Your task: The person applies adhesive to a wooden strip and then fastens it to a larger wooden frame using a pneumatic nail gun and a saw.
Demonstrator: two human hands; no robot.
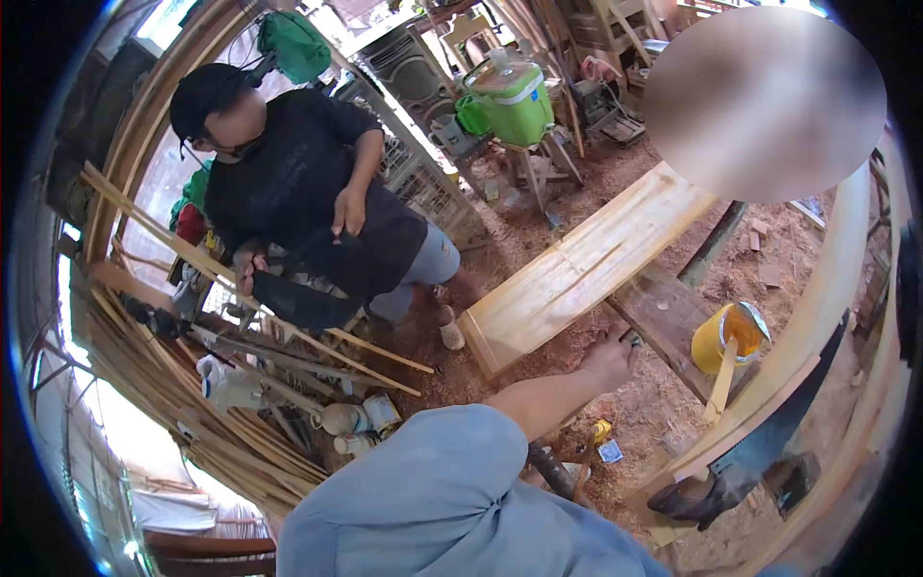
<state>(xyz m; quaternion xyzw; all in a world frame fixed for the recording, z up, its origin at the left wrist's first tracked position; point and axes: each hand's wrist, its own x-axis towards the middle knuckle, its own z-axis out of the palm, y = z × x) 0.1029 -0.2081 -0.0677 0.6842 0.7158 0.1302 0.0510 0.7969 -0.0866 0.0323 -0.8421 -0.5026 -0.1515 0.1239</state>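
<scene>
My left arm reaches across the lower middle from a light blue sleeve. At its end my left hand (pixel 611 358) is closed beside the wooden bench (pixel 659 313); a small greyish thing shows at its fingers, too small to name. Just beyond the hand lies a long pale wooden panel (pixel 586 264), slanting from lower left to upper right. On the bench's right end stands a yellow can (pixel 711 341) with a flat wooden stick (pixel 723 385) leaning in it and out over the rim. My right hand is not in view.
Another person (pixel 298 183) in a black cap and shirt stands at left, holding dark cloth (pixel 308 303). A handsaw (pixel 769 447) lies by curved boards at right. A green drink cooler (pixel 510 101) sits on a stool. Long wood strips (pixel 192 394) and jugs (pixel 231 383) crowd the left; shavings litter the floor.
</scene>
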